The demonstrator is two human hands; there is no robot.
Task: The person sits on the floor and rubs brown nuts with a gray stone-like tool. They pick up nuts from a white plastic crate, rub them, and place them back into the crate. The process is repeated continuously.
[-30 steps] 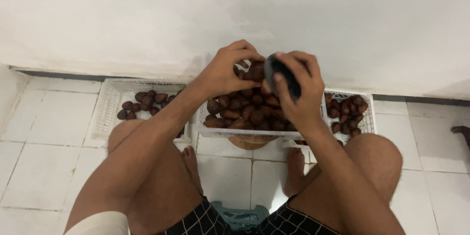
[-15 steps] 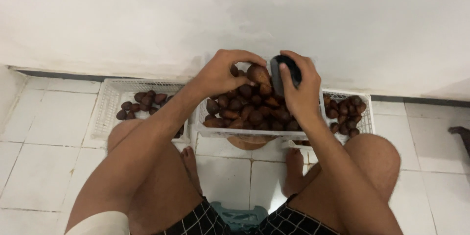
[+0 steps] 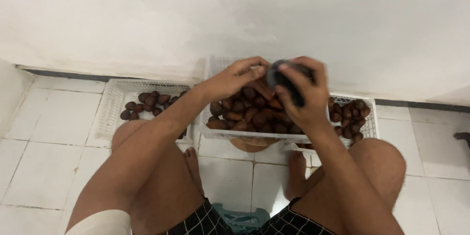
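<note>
A white slatted crate full of brown scaly fruits stands between my knees. Above it my left hand pinches one brown fruit between thumb and fingers. My right hand is closed around a dark, rounded brush-like tool, which is pressed against that fruit. The tool is blurred and partly hidden by my fingers.
Another white crate with a few brown fruits sits to the left, and a third crate with fruits lies to the right. A white wall rises right behind them. My bare feet rest on white floor tiles, and a teal stool edge shows below.
Both hands stayed over the middle crate. They shifted slightly, and the tool in my right hand has moved across the fruit held by my left hand.
</note>
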